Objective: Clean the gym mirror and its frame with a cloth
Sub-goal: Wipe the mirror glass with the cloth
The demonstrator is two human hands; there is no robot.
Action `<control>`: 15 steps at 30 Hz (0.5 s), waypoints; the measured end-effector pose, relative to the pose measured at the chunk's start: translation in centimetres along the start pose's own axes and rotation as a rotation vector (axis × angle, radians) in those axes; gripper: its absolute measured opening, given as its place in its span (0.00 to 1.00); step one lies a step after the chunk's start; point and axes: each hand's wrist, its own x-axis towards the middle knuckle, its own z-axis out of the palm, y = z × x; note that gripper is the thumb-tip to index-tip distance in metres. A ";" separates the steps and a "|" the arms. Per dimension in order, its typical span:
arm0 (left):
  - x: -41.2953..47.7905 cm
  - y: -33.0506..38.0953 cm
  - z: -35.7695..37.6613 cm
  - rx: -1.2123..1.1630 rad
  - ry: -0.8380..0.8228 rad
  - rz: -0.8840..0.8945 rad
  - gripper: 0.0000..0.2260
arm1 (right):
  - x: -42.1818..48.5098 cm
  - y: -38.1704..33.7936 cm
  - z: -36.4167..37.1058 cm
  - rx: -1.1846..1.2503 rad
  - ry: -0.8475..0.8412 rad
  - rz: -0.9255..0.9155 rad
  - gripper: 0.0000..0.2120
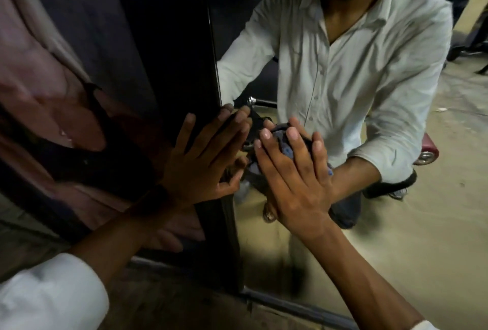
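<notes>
The mirror (396, 237) fills the right half of the view and reflects a person in a pale shirt. Its dark frame (229, 237) runs down the middle. My right hand (293, 179) lies flat, fingers straight, and presses a bluish-grey cloth (284, 142) against the glass just right of the frame. Most of the cloth is hidden under the palm. My left hand (203, 155) is spread flat with straight fingers against the frame's edge, fingertips touching the glass.
A dark glossy panel (118, 52) stands left of the frame. The mirror's metal bottom rail (295, 306) runs along the floor. A maroon wheeled object (429, 149) and dark gym gear appear only as reflections.
</notes>
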 end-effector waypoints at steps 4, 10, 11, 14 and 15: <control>0.0 0.5 0.1 0.016 0.052 -0.038 0.37 | 0.1 -0.6 1.3 -0.145 0.133 0.011 0.27; -0.5 0.8 0.7 0.049 0.093 -0.019 0.38 | -0.8 -1.3 1.2 -0.104 0.246 -0.040 0.25; -0.6 0.7 0.8 0.061 0.098 -0.017 0.39 | -0.8 -1.3 1.3 -0.113 0.249 -0.047 0.24; -1.0 0.8 1.0 0.077 0.126 -0.020 0.39 | -1.1 -0.9 1.8 -0.127 0.265 -0.075 0.26; -1.3 1.0 1.1 0.072 0.142 -0.017 0.38 | -1.2 -0.9 1.9 -0.152 0.271 -0.085 0.27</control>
